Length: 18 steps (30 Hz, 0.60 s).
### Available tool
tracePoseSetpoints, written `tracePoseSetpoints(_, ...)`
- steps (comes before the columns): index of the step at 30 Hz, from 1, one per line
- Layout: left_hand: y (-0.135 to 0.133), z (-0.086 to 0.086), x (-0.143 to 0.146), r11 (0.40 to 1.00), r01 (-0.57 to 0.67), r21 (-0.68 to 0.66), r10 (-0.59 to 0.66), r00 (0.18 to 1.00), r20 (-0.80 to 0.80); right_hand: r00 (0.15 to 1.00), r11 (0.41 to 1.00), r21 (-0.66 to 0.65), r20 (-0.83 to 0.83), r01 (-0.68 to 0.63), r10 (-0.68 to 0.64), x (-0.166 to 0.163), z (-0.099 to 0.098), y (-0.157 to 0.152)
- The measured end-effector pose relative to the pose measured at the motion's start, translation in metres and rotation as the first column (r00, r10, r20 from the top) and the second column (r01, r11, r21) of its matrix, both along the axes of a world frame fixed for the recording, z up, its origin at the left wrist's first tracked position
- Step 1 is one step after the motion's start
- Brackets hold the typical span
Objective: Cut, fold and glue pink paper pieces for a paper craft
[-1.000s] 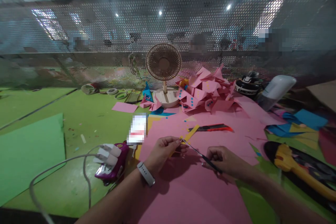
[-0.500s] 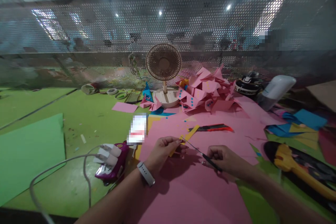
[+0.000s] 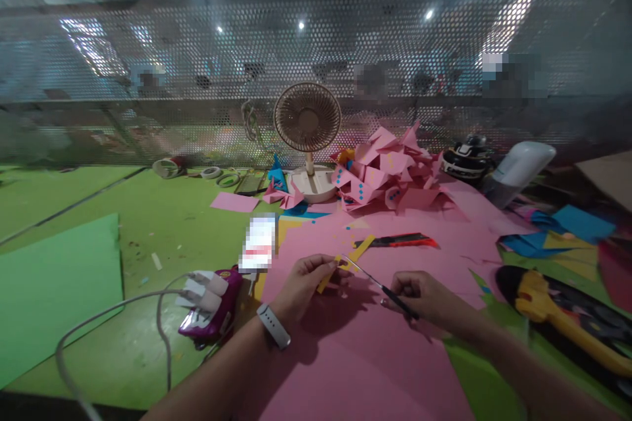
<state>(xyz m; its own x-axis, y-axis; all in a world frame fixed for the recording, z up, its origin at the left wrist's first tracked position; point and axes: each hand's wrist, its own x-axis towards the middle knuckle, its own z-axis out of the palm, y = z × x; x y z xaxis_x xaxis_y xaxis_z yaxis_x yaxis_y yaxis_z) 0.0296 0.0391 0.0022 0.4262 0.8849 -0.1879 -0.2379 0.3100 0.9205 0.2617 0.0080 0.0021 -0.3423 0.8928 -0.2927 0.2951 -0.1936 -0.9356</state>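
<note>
The right hand (image 3: 419, 293) is closed around the dark handles of a pair of scissors (image 3: 380, 287), low over the pink paper sheet (image 3: 355, 348) that covers the near part of the worktop (image 3: 162, 223). From that hand the scissors run up and to the left, their long axis a shallow diagonal, and the thin blades end at a small yellow paper piece (image 3: 332, 274). The left hand (image 3: 303, 283), with a watch (image 3: 273, 325) on its wrist, pinches that piece between thumb and fingertips and holds it just above the pink sheet. So the yellow piece lies to the left of the right hand, at the blade tips, and the left hand is the one that touches it. Whether the blades are apart or together cannot be told. Beyond the hands a yellow paper strip (image 3: 363, 248) and a red-and-black utility knife (image 3: 399, 241) lie on the pink sheet. Farther back stand a small desk fan (image 3: 307, 120) and a pile of folded pink paper shapes (image 3: 390, 171).
</note>
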Motion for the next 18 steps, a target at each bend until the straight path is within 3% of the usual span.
tracePoseSetpoints(7,-0.0013,0.0063,0.0018,0.999,0.007,-0.036,-0.007,1.000,0.015,0.999,0.999,-0.038,-0.021,-0.035,0.034,0.0021,-0.0013,0.0014)
tracePoseSetpoints(18,-0.0008,0.0006,0.0008,0.998,0.047,-0.034,-0.047,0.999,0.008,0.998,0.998,-0.030,0.007,-0.055,0.055,0.0002,-0.0035,-0.0017)
